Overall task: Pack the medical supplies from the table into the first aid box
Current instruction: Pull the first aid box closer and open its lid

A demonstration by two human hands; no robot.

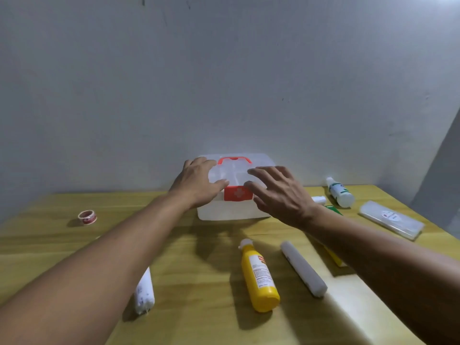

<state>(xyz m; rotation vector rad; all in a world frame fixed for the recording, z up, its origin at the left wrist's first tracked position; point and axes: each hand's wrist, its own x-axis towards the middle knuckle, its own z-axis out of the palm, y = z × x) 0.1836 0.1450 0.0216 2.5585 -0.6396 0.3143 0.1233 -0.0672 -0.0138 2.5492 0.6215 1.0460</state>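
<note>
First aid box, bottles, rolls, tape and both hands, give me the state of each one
first aid box: lid shut, red latch down
left hand: open, on the lid
right hand: open, fingers spread over the lid
yellow bottle: capped, lying down
white bottle: capped, lying down
white roll: rolled up, lying flat
wrapped roll: lying flat
tape roll: on the table, unpacked

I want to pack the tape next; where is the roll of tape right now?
In the head view, the roll of tape sits alone on the far left of the wooden table, left of the first aid box and beyond the left forearm.
</note>
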